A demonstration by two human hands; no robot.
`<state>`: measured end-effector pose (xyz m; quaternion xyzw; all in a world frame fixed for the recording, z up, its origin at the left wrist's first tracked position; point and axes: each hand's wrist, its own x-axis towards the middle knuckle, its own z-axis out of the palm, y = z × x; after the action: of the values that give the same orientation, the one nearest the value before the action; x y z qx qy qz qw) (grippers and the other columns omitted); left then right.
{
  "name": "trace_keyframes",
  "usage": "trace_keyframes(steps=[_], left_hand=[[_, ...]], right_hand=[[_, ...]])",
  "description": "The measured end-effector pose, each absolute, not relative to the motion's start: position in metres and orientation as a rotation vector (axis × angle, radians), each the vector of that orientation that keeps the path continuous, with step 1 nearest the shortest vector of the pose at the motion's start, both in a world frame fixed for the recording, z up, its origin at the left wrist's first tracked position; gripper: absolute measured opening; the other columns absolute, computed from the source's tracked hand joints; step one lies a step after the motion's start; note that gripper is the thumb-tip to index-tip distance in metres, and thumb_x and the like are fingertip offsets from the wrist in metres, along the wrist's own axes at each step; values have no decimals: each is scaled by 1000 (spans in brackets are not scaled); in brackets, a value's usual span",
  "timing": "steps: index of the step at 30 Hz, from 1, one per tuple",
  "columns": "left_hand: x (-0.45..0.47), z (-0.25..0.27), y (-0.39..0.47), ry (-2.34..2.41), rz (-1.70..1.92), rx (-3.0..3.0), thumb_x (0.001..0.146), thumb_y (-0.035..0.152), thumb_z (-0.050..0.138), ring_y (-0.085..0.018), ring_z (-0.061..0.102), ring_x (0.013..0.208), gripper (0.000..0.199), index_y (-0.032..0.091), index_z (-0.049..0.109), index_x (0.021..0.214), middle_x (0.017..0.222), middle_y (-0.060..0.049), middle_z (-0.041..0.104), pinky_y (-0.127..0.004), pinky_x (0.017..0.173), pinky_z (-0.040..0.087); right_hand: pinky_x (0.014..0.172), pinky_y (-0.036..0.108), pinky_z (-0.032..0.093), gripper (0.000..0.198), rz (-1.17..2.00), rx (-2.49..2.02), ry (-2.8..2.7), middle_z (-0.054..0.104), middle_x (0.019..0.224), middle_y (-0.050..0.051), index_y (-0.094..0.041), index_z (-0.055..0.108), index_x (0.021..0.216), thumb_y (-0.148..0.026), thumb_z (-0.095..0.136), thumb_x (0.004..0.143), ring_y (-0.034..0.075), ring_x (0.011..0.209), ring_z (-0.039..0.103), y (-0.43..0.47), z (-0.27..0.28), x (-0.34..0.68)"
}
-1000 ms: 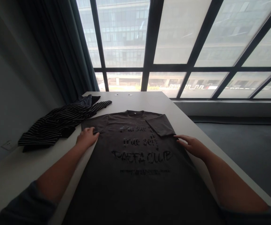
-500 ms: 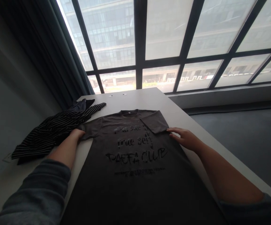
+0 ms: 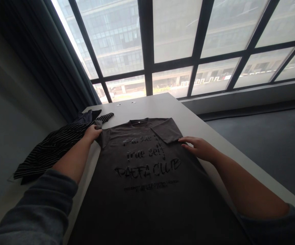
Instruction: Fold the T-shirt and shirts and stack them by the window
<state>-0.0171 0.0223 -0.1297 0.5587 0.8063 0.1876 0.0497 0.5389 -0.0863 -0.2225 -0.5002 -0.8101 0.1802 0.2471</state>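
Note:
A dark grey T-shirt [image 3: 147, 211] with black lettering lies front up on the white table, its collar toward the window. My left hand [image 3: 93, 132] is closed on the end of the left-side sleeve and holds it lifted off the table. The right-side sleeve [image 3: 167, 131] lies folded inward over the chest, covering the ends of the top lines of print. At that sleeve's lower corner rests my right hand [image 3: 198, 147], fingers stretched out, the fingertips touching the cloth and the thumb apart.
Left of the shirt, a black-and-white striped garment [image 3: 52, 146] lies heaped with other dark clothing [image 3: 84, 117]. The white table [image 3: 157, 105] ends at a right edge above grey floor. Behind it stand a large framed window [image 3: 147, 64] and a dark curtain [image 3: 45, 51].
My left hand has moved up and inward, raising the left-side sleeve end from the table. My right hand stays at the folded sleeve. The view has tilted slightly.

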Motion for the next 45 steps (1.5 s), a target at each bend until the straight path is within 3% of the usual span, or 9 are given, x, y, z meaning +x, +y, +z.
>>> trace_keyframes(steps=[3, 7, 11, 17, 24, 30, 33, 37, 45], left_hand=[[17, -140, 30, 2348, 474, 1853, 87, 34, 71, -26, 69, 109, 45, 15, 65, 127, 122, -12, 74, -31, 91, 51], [58, -172, 27, 2207, 282, 1963, 86, 42, 72, -28, 70, 103, 36, 19, 70, 113, 111, -10, 77, -32, 89, 50], [67, -202, 21, 2154, 167, 1993, 97, 56, 55, -30, 70, 110, 47, 16, 72, 116, 120, -15, 76, -35, 93, 50], [40, -225, 12, 2139, 85, 2127, 103, 45, 45, -30, 41, 153, 56, 17, 57, 150, 166, -14, 45, -38, 123, 31], [32, -242, 8, 2175, -11, 2172, 106, 51, 35, -34, 25, 161, 65, 22, 40, 165, 175, -12, 27, -50, 129, 21], [46, -242, 7, 2218, -43, 2135, 106, 54, 32, -41, 26, 159, 70, 17, 40, 165, 174, -18, 28, -58, 127, 23], [58, -247, -3, 2160, -29, 2209, 107, 56, 30, -37, 25, 161, 68, 20, 43, 163, 174, -14, 29, -56, 129, 22], [69, -252, -13, 2099, -19, 2289, 107, 54, 33, -31, 25, 162, 68, 20, 39, 165, 175, -10, 27, -52, 130, 22], [75, -246, -18, 2131, 53, 2319, 108, 48, 36, -32, 32, 159, 63, 15, 46, 161, 171, -12, 35, -54, 129, 26]], right_hand=[[106, 44, 57, 44, 502, -1369, -2217, 73, 132, 6, -28, 75, 128, -49, 51, 98, 29, 118, 70, -88, -220, 538], [105, 44, 57, 43, 481, -1385, -2232, 73, 133, 6, -28, 75, 128, -47, 51, 98, 29, 117, 71, -90, -218, 538], [107, 45, 57, 43, 491, -1384, -2244, 72, 134, 5, -29, 75, 129, -47, 51, 99, 29, 118, 71, -90, -218, 538], [114, 45, 52, 42, 532, -1375, -2272, 71, 137, 4, -29, 76, 130, -45, 53, 98, 29, 128, 66, -86, -225, 536], [124, 48, 43, 43, 537, -1403, -2321, 63, 148, 6, -27, 74, 133, -43, 55, 98, 31, 142, 57, -80, -242, 531], [132, 52, 26, 57, 490, -1439, -2452, 34, 171, 5, -28, 60, 153, -47, 59, 99, 35, 157, 35, -77, -256, 512], [134, 51, 21, 71, 508, -1450, -2555, 22, 175, 7, -26, 43, 165, -54, 56, 101, 34, 161, 26, -76, -262, 505], [134, 49, 18, 76, 528, -1428, -2637, 16, 175, 8, -23, 29, 171, -57, 48, 105, 31, 163, 18, -74, -267, 506], [134, 53, 17, 74, 464, -1454, -2647, 12, 176, 5, -29, 28, 171, -63, 41, 106, 32, 163, 14, -73, -277, 506]])
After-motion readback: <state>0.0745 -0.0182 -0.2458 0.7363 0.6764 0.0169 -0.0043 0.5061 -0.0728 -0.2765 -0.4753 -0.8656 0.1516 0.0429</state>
